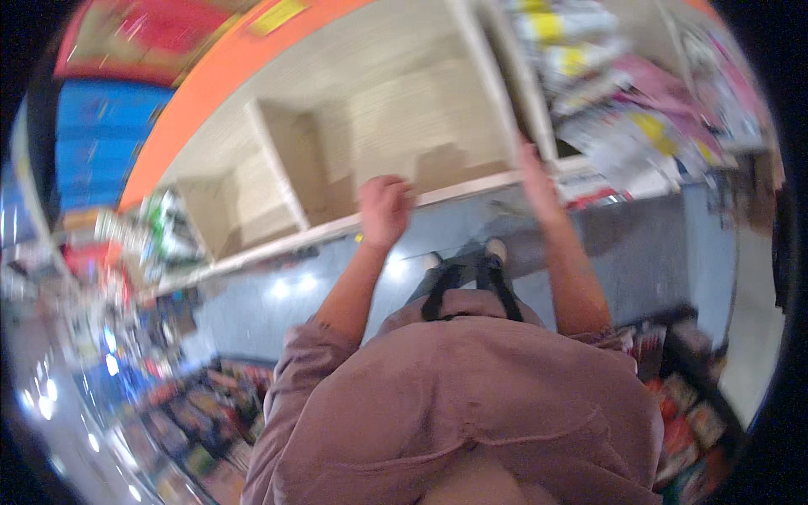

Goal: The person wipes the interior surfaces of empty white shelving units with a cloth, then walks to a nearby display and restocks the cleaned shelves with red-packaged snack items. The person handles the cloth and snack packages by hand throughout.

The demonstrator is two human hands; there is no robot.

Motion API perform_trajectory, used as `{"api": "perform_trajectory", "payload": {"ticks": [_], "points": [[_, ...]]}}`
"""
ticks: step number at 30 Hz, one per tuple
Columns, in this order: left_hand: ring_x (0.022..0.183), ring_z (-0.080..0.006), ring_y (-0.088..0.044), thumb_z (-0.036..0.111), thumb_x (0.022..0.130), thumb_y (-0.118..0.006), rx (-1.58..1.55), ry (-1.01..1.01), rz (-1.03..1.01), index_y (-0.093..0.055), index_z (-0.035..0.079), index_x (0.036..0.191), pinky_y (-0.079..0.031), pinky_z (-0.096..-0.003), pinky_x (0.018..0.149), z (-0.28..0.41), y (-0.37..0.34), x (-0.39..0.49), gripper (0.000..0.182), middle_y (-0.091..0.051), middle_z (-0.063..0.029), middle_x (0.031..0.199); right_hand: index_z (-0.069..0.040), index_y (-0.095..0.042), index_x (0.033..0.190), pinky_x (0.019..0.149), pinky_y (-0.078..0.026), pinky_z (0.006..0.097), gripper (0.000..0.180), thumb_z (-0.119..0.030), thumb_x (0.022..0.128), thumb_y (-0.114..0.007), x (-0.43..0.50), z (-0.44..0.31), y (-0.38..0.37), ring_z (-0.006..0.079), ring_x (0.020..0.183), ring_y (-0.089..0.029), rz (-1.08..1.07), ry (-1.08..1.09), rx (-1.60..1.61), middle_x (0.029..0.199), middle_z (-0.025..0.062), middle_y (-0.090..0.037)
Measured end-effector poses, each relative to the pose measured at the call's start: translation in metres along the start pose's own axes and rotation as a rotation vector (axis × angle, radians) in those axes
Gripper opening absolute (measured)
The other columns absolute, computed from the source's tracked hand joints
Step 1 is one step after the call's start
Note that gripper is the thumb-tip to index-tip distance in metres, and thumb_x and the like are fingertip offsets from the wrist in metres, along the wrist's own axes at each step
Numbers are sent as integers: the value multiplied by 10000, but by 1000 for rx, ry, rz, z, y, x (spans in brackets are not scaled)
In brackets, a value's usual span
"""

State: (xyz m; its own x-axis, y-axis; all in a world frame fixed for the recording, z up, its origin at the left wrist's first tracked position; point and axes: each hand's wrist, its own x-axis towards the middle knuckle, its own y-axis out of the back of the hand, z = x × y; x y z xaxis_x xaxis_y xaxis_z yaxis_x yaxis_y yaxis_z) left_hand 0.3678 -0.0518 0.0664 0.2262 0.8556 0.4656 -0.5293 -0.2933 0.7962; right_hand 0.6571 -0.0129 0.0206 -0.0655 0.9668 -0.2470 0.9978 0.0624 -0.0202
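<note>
My left hand (384,209) hovers at the front edge of a pale wooden shelf unit (467,184), fingers loosely curled, with nothing visible in it. My right hand (536,180) is seen edge-on, stretched up along a pale upright divider (489,82) at the right of the wide middle compartment (410,95). Its fingertips lie at or against the divider's lower end; blur hides whether they grip it. Another upright (533,88) runs close beside, leaving a narrow dark gap. A shorter divider (278,164) stands to the left of the middle compartment.
White, yellow and pink packages (631,113) are heaped at the right. Green-and-white bags (167,230) sit at the shelf's left end. Blue boxes (107,139) stand beyond an orange panel (170,120). Racks of packaged goods (196,416) lie behind me, on both sides. The grey floor (252,315) reflects lights.
</note>
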Motion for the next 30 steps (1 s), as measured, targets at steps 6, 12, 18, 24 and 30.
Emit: {"api": "perform_trajectory", "payload": {"ticks": [6, 12, 18, 24, 30], "points": [[918, -249, -580, 50, 649, -667, -65, -21, 48, -616, 136, 860, -440, -399, 825, 1, 4, 3, 234, -613, -19, 923, 83, -409, 1366, 1062, -291, 301, 778, -585, 989, -283, 15, 22, 13, 222, 1218, -454, 187, -206, 100, 1324, 139, -520], [940, -248, -568, 71, 644, -666, -117, -4, 72, -597, 137, 883, -428, -409, 857, 2, 7, -2, 258, -591, -21, 946, -14, -422, 1361, 937, -441, 303, 430, -195, 977, -492, -40, 69, 46, 244, 1132, -570, 270, -351, 603, 1254, 125, -592], [947, -278, -552, 113, 631, -667, -221, -151, 199, -590, 133, 842, -420, -423, 862, -6, 7, -4, 226, -575, -46, 949, -30, -573, 1206, 960, -470, 343, 297, -82, 914, -587, -98, 96, 17, 247, 1130, -571, 119, -469, 906, 1225, 116, -608], [1088, -338, -550, 152, 713, -685, -505, -265, -185, -554, 104, 1226, -456, -451, 919, 19, 25, -70, 532, -547, -143, 1191, -40, -609, 1005, 776, -500, 286, 157, -4, 854, -629, -123, 45, -52, 162, 855, -615, -104, -302, 344, 952, 56, -647], [927, -321, -599, 130, 788, -673, -820, 226, -341, -588, 56, 1034, -480, -401, 782, -18, 35, -138, 270, -618, -125, 994, -26, -604, 950, 686, -459, 241, 125, 7, 832, -627, -138, 10, -142, 106, 739, -575, -196, -226, -60, 847, 20, -623]]}}
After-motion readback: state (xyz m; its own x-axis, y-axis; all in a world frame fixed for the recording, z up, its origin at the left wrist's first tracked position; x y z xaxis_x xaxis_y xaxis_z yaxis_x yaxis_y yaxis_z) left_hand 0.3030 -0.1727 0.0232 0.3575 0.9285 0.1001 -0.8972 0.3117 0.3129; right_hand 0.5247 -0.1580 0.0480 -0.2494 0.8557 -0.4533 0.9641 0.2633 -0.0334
